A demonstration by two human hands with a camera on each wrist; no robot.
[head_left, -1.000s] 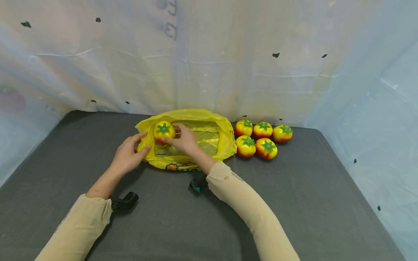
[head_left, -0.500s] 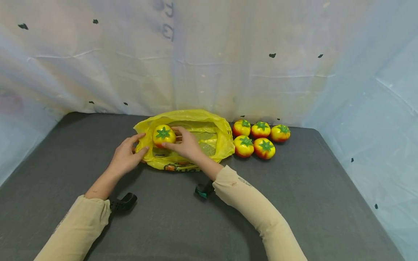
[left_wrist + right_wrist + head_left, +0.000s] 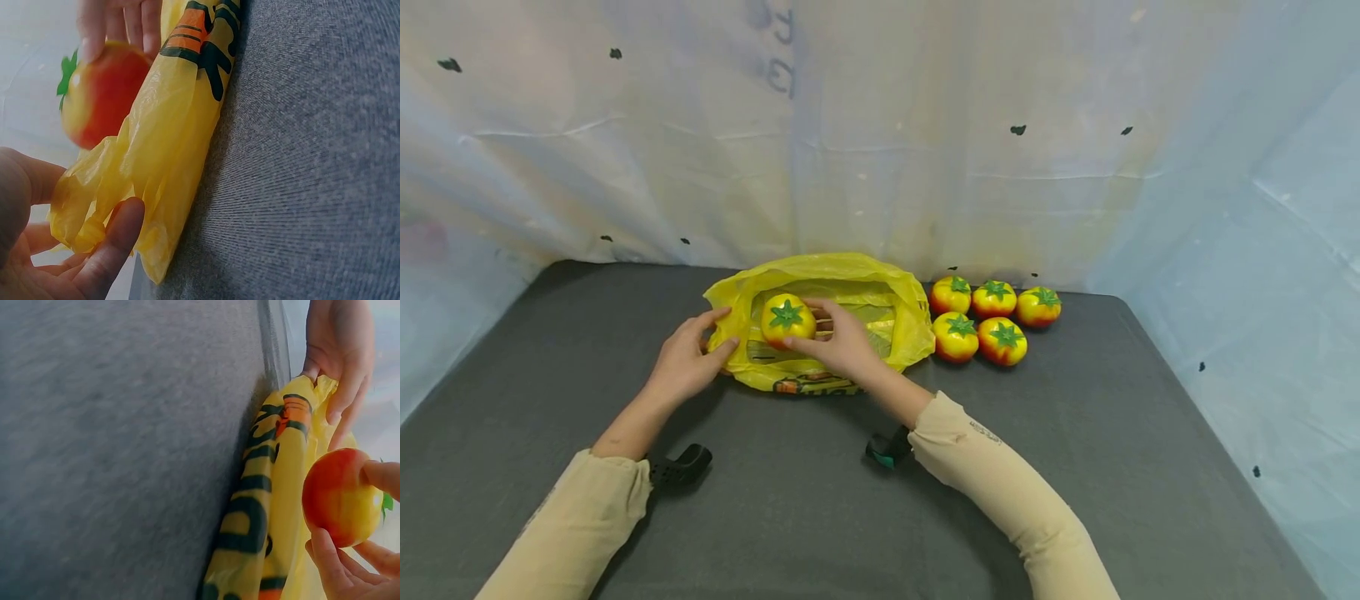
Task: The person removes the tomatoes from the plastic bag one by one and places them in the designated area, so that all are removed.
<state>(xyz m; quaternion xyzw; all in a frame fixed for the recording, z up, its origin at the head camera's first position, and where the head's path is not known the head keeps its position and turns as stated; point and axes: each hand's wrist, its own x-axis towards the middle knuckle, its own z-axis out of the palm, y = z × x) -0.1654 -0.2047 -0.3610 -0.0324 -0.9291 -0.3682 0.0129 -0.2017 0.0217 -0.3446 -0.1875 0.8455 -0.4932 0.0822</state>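
A yellow plastic bag [image 3: 917,329] with dark printing on its front lies on the table, its mouth spread toward me. My left hand [image 3: 687,360] holds the bag's left edge; in the left wrist view the thumb and fingers are around the thin plastic. Over the bag's mouth, my right hand [image 3: 847,343] grips a shiny yellow-and-red tomato [image 3: 787,322] with a green star-shaped top. The right wrist view shows thumb and fingers on opposite sides of this tomato [image 3: 340,497]. The bag's bottom is partly hidden behind the right hand and tomato.
Several similar tomatoes [image 3: 994,297] sit in two rows just right of the bag. The dark grey table [image 3: 790,500] meets a pale plastic sheet [image 3: 880,167] behind and another on the right. A black wrist device [image 3: 681,467] juts from under the left sleeve.
The right hand has moved the tomato slightly right and nearer to me, away from the bag's left edge. My left hand keeps its hold. The head view has shifted a little.
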